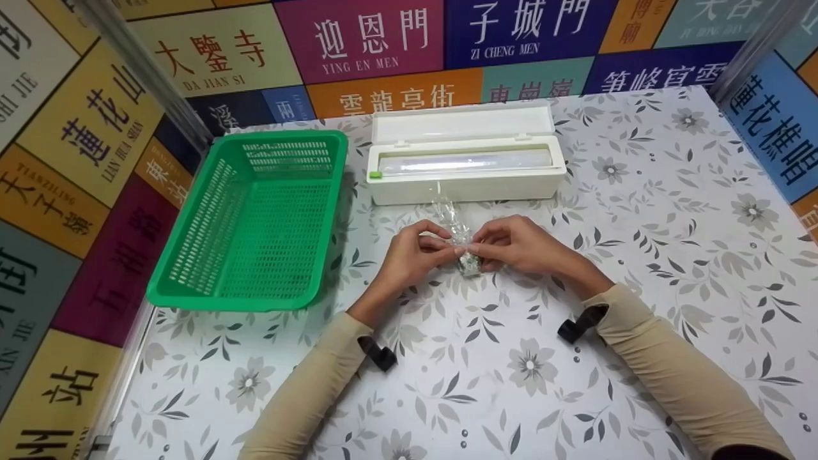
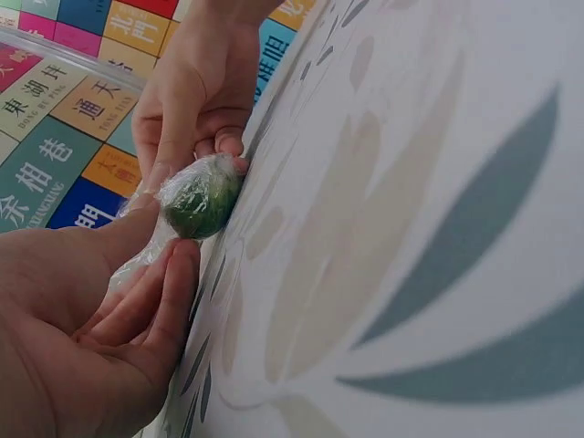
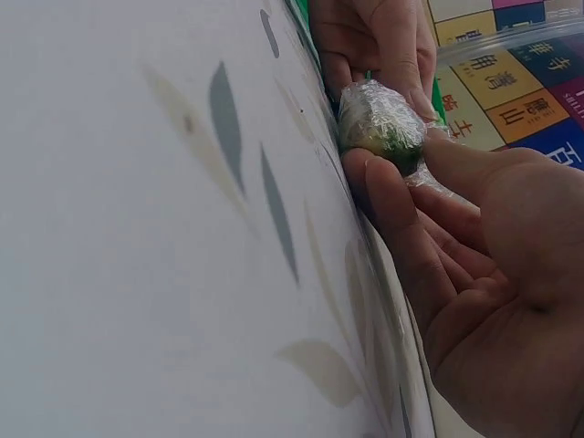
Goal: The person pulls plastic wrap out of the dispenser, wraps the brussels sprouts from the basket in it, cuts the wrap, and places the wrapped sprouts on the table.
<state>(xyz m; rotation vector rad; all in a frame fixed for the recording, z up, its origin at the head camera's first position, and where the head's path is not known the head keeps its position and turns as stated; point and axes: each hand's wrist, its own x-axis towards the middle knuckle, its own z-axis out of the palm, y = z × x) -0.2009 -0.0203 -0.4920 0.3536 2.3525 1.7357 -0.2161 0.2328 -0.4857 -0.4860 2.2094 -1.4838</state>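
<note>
A small, rounded green item point(image 2: 201, 205), perhaps a fruit or vegetable, sits on the table wrapped in crinkled cling film point(image 1: 452, 214). Its exact kind cannot be told through the film. From the left side, my left hand point(image 1: 415, 252) pinches the wrapped item with thumb and fingertips. My right hand point(image 1: 521, 246) pinches it from the other side, the two thumbs almost meeting on top. A loose tail of film sticks out beyond the hands, toward the dispenser. The right wrist view shows a paler patch on the wrapped item point(image 3: 383, 128).
Just beyond the hands stands a white cling film dispenser point(image 1: 466, 190), its lid raised, with a roll of film point(image 1: 466, 161) inside and a green slider at its left end. A green plastic basket point(image 1: 323, 255) is to the left. Printed panels point(image 1: 377, 38) enclose the flowered tabletop.
</note>
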